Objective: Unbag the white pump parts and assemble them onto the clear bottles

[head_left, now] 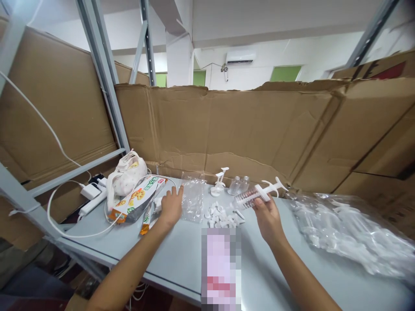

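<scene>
My right hand (267,216) is closed round a clear ribbed syringe-like tube with a white plunger handle (251,196), tilted up to the right. My left hand (171,205) lies at the left edge of a clear plastic bag (193,201), its index finger stretched out; whether it grips anything is hidden. Between the hands is a pile of small white plastic parts (223,216). Behind the pile stand a white plastic piece with a handle (219,183) and clear ribbed tubes (238,185).
Clear bags of white parts (343,233) cover the right of the grey table (175,263). At left are an orange-and-white snack package (139,198), a white cloth bag (128,175), a power strip (94,201) and cables. Cardboard (240,125) walls the back. A pixelated patch covers the front middle.
</scene>
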`<state>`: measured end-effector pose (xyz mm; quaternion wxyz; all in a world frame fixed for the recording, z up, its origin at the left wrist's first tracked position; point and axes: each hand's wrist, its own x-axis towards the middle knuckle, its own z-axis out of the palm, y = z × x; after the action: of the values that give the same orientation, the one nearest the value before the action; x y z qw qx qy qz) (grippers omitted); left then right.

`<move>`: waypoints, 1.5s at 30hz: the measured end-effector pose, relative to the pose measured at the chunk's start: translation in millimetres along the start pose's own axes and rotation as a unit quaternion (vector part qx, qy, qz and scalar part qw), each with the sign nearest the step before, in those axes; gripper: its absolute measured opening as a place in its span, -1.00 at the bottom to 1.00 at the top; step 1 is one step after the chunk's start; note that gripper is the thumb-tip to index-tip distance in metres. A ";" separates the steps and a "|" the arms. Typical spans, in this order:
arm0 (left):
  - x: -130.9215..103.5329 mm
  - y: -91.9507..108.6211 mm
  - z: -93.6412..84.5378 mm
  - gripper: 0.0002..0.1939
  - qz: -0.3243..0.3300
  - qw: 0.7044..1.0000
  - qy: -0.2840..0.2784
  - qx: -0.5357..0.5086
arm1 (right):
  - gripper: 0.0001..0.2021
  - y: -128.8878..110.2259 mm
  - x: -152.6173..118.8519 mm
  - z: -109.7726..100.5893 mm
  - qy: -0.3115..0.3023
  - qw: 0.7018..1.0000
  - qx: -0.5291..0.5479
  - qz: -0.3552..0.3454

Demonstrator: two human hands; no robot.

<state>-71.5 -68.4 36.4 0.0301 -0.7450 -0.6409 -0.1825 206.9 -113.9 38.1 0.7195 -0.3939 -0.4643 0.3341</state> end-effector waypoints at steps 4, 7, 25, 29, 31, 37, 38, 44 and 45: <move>4.4 18.6 -2.9 -0.49 0.105 0.994 0.002 -0.031 | -0.66 -0.2 -7.0 -0.8 -0.042 0.998 0.029 0.041; 11.8 27.6 5.5 -0.44 0.136 0.986 -0.074 -0.062 | -0.65 -1.8 -12.3 0.3 -0.092 0.991 0.065 0.078; -2.3 84.0 -9.7 -0.44 0.205 0.760 -0.231 -0.572 | -0.48 -9.7 -37.9 15.4 -0.241 0.938 0.084 0.235; -15.4 106.0 0.1 -0.39 0.110 0.641 -0.265 -0.711 | -0.45 -11.3 -50.9 31.4 -0.271 0.917 0.092 0.279; -19.7 111.8 5.7 -0.41 0.064 0.629 -0.241 -0.737 | -0.49 -8.4 -51.0 33.4 -0.255 0.934 0.045 0.245; -19.0 116.4 2.7 -0.39 0.022 0.600 -0.245 -0.761 | -0.58 -3.7 -41.7 27.0 -0.226 0.960 -0.074 0.146; -17.9 116.4 0.1 -0.40 0.028 0.597 -0.248 -0.762 | -0.58 -4.3 -40.7 26.0 -0.233 0.959 -0.071 0.145; -2.8 112.6 -15.2 -0.61 0.050 0.616 -0.155 -0.771 | -0.61 -8.0 -38.6 20.5 -0.258 0.953 -0.033 0.154; 2.0 110.7 -17.9 -0.66 0.050 0.625 -0.133 -0.768 | -0.61 -8.6 -38.3 19.5 -0.264 0.951 -0.034 0.155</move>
<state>31.5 -91.0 74.6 -0.6291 -0.5452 -0.2268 -0.5055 176.5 -145.3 35.1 0.4966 -0.3828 -0.5822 0.5176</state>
